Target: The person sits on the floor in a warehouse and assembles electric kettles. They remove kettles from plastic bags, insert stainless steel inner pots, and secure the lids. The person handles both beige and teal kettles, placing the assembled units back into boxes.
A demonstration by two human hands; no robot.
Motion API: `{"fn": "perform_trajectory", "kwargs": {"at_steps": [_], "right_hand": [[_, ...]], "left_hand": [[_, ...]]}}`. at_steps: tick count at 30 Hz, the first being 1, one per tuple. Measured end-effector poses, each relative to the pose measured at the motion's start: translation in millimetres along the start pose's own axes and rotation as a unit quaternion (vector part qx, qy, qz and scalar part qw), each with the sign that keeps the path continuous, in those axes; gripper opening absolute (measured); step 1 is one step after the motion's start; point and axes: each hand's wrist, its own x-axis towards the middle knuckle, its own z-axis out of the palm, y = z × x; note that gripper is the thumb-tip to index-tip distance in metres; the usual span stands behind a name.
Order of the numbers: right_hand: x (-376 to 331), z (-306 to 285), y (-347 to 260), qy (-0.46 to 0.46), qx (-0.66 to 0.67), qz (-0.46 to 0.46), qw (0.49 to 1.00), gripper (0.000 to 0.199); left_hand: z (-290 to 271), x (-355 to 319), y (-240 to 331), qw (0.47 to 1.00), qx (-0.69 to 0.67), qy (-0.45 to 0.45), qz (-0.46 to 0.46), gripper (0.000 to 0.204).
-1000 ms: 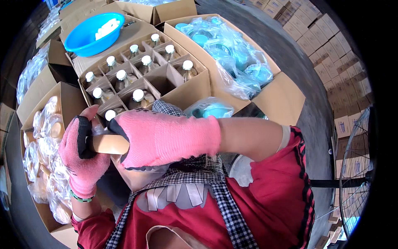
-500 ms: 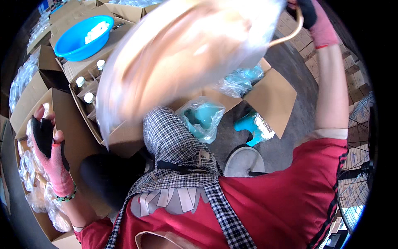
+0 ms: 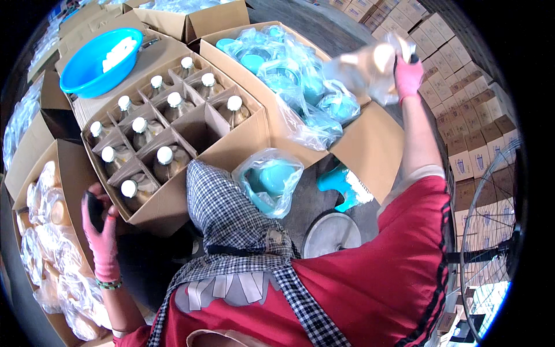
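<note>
My right hand [image 3: 408, 78], in a pink and black glove, is raised at the far right, its fingers closed around a beige plastic-bagged item [image 3: 365, 68]. Motion smears that item, so its exact kind is unclear. It hangs over the right end of a carton [image 3: 272, 136] full of turquoise bagged items [image 3: 300, 81]. My left hand [image 3: 99, 222], gloved alike, holds nothing; its fingers are apart. It hovers between a left-hand carton of beige bagged items [image 3: 58, 248] and a divided carton [image 3: 231, 141] of glass bottles with white caps [image 3: 139, 125].
A blue basin [image 3: 75, 84] with white pieces sits on cardboard at the far left. By my knee lies a bagged turquoise item [image 3: 272, 176]. A turquoise stool [image 3: 338, 185] and round grey base [image 3: 330, 234] stand on the floor. At right are a fan [image 3: 491, 231] and stacked boxes [image 3: 468, 87].
The beige bagged item, large and close before, has swung away toward the far right with my right hand, uncovering the bottles and turquoise items. My left hand has shifted right and slightly nearer.
</note>
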Motion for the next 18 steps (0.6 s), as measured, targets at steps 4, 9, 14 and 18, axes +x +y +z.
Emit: {"fn": "perform_trajectory", "kwargs": {"at_steps": [4, 9, 14, 18], "right_hand": [[-44, 17, 76, -0.037, -0.059, 0.119, 0.99, 0.039], [-32, 39, 110, -0.059, 0.01, 0.154, 0.986, 0.039], [-20, 108, 143, -0.154, -0.072, 0.161, 0.972, 0.049], [-61, 146, 166, -0.138, -0.104, 0.187, 0.967, 0.057]], "left_hand": [[13, -8, -21, 0.997, 0.021, -0.073, -0.033, 0.047], [29, 9, -29, 0.992, 0.056, -0.11, -0.033, 0.05], [72, 22, -33, 0.981, 0.078, -0.158, 0.084, 0.056], [91, 14, -32, 0.962, 0.139, -0.214, 0.092, 0.057]]}}
